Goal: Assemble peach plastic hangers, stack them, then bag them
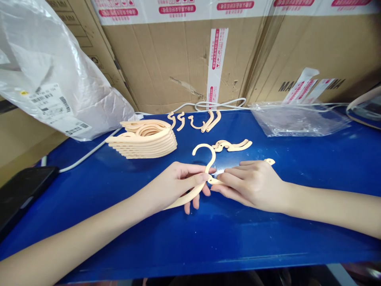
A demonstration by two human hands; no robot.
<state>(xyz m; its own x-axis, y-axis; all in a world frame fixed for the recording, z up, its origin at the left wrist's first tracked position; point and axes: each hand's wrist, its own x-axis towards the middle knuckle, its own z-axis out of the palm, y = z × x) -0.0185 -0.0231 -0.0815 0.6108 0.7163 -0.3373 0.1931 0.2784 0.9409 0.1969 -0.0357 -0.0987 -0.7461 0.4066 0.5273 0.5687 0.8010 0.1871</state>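
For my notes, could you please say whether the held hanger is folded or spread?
Spread: on the hanger, one arm slopes away through the left hand, the other runs opposite, under the right hand.

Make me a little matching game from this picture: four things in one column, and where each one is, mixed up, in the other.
Things
1. Hanger
2. Phone
3. Stack
4. Clear bag

Places
A. Lying flat at the back of the table, toward the right
B. At the picture's left edge
C. Held in the left hand and right hand
D. Toward the back of the table, left of centre

Pairs: 1-C, 2-B, 3-D, 4-A
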